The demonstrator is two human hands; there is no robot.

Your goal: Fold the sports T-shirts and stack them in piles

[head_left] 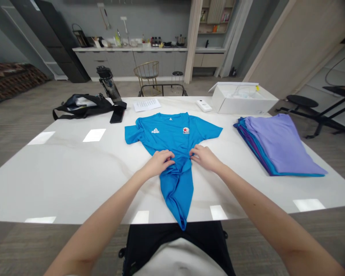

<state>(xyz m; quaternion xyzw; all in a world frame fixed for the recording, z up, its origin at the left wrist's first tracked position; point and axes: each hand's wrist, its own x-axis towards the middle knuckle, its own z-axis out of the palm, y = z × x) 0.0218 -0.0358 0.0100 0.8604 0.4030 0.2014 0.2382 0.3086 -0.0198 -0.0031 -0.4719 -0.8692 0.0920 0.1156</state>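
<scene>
A blue T-shirt [170, 134] lies front side up on the white table, its collar away from me and its sleeves out to both sides. White lettering and a round emblem with a red star mark its chest. The lower part is bunched together, and its hem hangs in a point over the near table edge. My left hand [161, 162] is closed on the fabric at the left side of the waist. Opposite it, my right hand [204, 156] pinches the fabric at the right side.
A stack of folded shirts [284, 143], lavender on top, lies to the right. Behind stand an open white box [244, 101], a white device [204, 105] and a printed sheet [147, 104]. At the back left are a black bag [83, 105], a phone [117, 115] and a dark bottle [109, 84].
</scene>
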